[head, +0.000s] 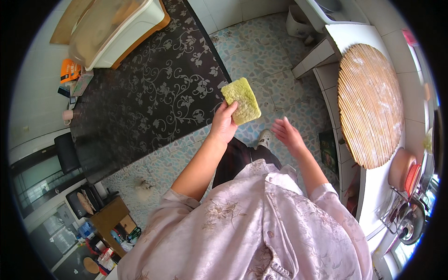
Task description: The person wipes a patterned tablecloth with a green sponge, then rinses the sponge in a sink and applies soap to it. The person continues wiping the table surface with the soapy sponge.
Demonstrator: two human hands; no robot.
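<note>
My left hand (pixel 225 120) grips a square yellow-green cleaning sponge or folded cloth (pixel 241 100) by its lower left edge, thumb on top. Its surface looks worn and greyish in the middle. Held in the air, it appears over the tiled floor, beside the near corner of a table with a dark floral cover (pixel 154 101). To the right, apart from the sponge, my right hand (pixel 288 133) hangs above the floor with loosely bent fingers and nothing visible in it.
A round mat of thin stalks (pixel 371 105), dusted white, lies on the right counter (pixel 374 196). Pots (pixel 402 168) and a wire rack (pixel 392 213) stand nearby. A lidded white box (pixel 129 31) sits at the table's far end; packets (pixel 70 71) and a mug (pixel 67 116) line its left side.
</note>
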